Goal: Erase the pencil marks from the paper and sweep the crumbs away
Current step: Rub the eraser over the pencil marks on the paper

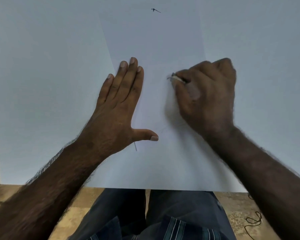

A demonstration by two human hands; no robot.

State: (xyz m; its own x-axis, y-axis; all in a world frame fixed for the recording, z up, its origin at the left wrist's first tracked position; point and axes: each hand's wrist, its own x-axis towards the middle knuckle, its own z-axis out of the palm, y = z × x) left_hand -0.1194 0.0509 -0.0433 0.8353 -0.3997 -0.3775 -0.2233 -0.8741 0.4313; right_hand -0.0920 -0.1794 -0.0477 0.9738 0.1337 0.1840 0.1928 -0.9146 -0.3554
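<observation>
While the left hand point(119, 104) lies flat with fingers spread, pinning the white rectangular paper sheet point(156, 49) at its nine o'clock edge, the right hand point(206, 94) is curled tight around a small pale eraser point(176, 77), its tip pressed on the sheet. Faint grey pencil marks point(163, 129) show near the left thumb. Beneath lies the pale grey counter point(42, 66), with a small dark mark point(155, 10) at twelve o'clock.

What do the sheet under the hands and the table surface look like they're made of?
The sheet looks like thin matte white paper: it lies flat with crisp straight edges. The table looks like a smooth, pale grey laminate or painted board with an even, dull finish; which of the two cannot be told.
</observation>
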